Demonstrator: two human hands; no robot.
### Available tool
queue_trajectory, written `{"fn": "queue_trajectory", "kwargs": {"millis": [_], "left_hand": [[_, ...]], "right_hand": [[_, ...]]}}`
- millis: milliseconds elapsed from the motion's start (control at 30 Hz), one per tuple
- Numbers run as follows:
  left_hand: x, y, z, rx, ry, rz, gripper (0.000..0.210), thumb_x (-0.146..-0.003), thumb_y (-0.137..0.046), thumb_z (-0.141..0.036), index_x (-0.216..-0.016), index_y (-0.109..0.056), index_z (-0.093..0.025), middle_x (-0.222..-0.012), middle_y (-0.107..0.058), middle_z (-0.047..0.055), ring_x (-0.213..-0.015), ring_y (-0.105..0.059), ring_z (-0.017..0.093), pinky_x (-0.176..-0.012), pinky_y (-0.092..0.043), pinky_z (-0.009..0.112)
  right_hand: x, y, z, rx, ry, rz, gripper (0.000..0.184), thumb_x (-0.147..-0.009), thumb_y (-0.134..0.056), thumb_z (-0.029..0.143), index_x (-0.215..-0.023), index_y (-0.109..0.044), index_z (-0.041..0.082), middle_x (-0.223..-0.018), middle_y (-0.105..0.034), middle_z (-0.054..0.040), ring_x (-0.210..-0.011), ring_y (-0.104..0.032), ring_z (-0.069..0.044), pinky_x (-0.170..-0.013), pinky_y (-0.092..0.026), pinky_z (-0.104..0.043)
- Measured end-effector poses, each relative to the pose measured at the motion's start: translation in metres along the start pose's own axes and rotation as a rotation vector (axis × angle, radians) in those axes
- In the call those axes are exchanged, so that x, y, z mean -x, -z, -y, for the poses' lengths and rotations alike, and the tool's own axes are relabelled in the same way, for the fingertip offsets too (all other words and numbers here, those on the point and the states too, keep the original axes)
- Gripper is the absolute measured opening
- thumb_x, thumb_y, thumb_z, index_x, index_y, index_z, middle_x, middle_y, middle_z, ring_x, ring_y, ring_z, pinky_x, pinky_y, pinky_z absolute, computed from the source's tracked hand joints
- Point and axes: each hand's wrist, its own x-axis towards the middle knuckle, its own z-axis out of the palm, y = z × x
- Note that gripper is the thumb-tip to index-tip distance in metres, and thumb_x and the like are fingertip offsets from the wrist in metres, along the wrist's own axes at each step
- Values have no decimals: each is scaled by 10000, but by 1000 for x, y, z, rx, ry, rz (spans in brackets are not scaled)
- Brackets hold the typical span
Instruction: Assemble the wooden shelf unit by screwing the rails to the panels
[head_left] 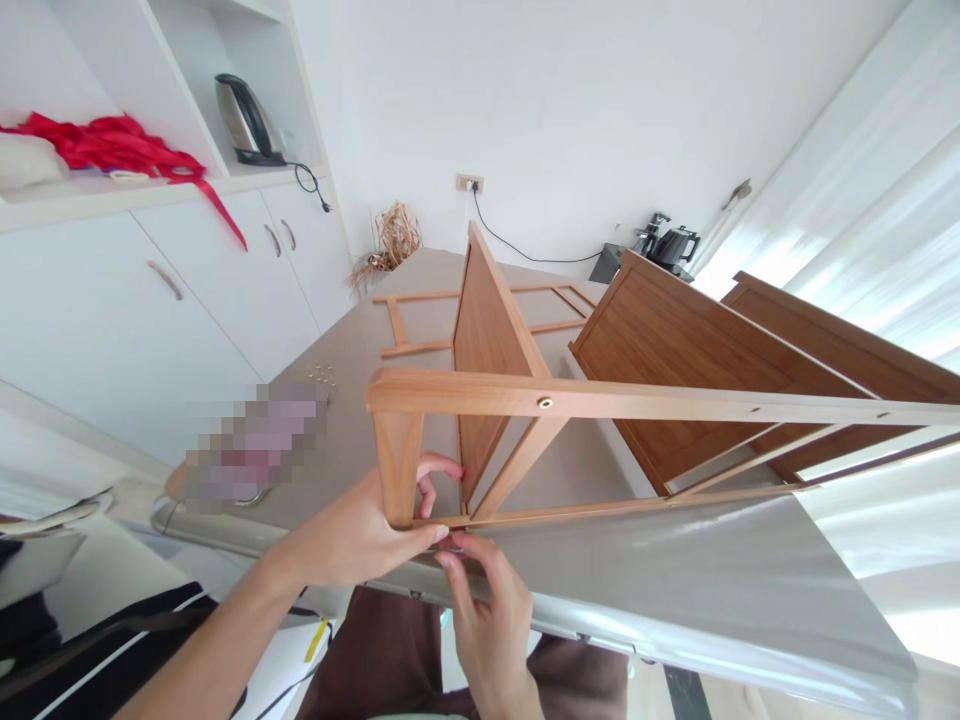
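Observation:
A wooden shelf frame (645, 400) lies on its side on the table, its long rail with a metal-ringed hole running across my view. Several wooden panels stand upright in it, the nearest panel (487, 340) close to the frame's left end. My left hand (352, 535) is wrapped round the lower rail at that end, thumb in front and fingers behind. Just right of the thumb, my right hand (491, 610) is closed in a pinch against the rail's outer face. Whatever small thing is between its fingertips is too hidden to name.
Small metal fittings (322, 373) lie on the table (720, 555), near a blurred-out patch at left. A flat wooden ladder-like frame (416, 348) lies behind the nearest panel. Dried stalks (397, 235) and a black kettle (673, 243) stand at the back.

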Motion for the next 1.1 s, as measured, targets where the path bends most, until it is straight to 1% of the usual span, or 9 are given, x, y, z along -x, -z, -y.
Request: {"fn": "queue_trajectory", "kwargs": {"millis": [100,233,400,567,767,900,967,1033,1100], "left_hand": [[0,0,-1,-16,-2,1,426,-907,-610,-361,-1309,-479,-313,-911,-526,-51,-730,-542,104,-693,-441,224],[1,0,0,-32,-10,12,431,-920,-593,-383,-1327,-463,-322,-919,-535,-50,-729,-543,106,-707,-448,230],[3,1,1,-58,-12,21,421,-951,-551,-425,-1345,-450,-313,-923,-547,-43,-750,-553,116,-757,-456,244],[2,1,-4,-42,20,37,425,-975,-481,-546,-1322,-485,-303,-900,-577,-36,-745,-564,129,-754,-465,255],[1,0,-12,9,69,8,471,-973,-440,-604,-1297,-525,-273,-885,-610,-20,-790,-591,161,-788,-479,283],[2,-1,-12,31,92,-11,454,-973,-434,-612,-1283,-533,-296,-932,-631,-20,-787,-596,157,-786,-488,283],[2,-1,-13,54,98,-14,455,-970,-440,-616,-1277,-532,-295,-1004,-643,-9,-810,-615,160,-801,-497,290],[3,-2,-13,72,102,-13,459,-968,-440,-620,-1271,-534,-288,-1022,-647,-3,-811,-629,163,-799,-507,293],[3,-3,-14,73,103,-19,455,-968,-443,-620,-1261,-540,-287,-1018,-647,-5,-800,-634,162,-798,-512,295]], "right_hand": [[-7,7,-2,182,201,-30,129,-953,-646,196,-1065,-697,234,-882,-675,-34,-795,-679,-145,-744,-578,-252],[-11,13,-6,261,325,40,239,-936,-657,129,-1164,-675,197,-924,-658,-63,-838,-658,-163,-767,-568,-282],[-15,16,-5,259,387,87,258,-939,-649,116,-1192,-632,164,-992,-693,-88,-901,-666,-190,-807,-562,-313],[-17,16,-3,310,376,101,223,-990,-571,147,-1209,-607,165,-981,-708,-92,-879,-684,-195,-798,-570,-325],[-10,12,-3,289,287,18,280,-985,-560,149,-1259,-551,209,-934,-726,-64,-814,-713,-188,-713,-594,-305],[3,3,-8,237,154,-160,384,-956,-607,150,-1319,-504,220,-978,-744,-68,-824,-745,-188,-718,-617,-294],[10,-2,-9,130,51,-204,434,-956,-615,163,-1359,-459,211,-962,-750,-64,-828,-755,-186,-757,-624,-311],[14,-6,-10,-16,-69,-218,471,-973,-598,179,-1398,-394,200,-879,-749,-36,-813,-758,-180,-783,-625,-332],[17,-8,-9,-131,-174,-222,423,-984,-587,199,-1364,-402,194,-837,-746,-23,-802,-760,-177,-788,-628,-337]]}}
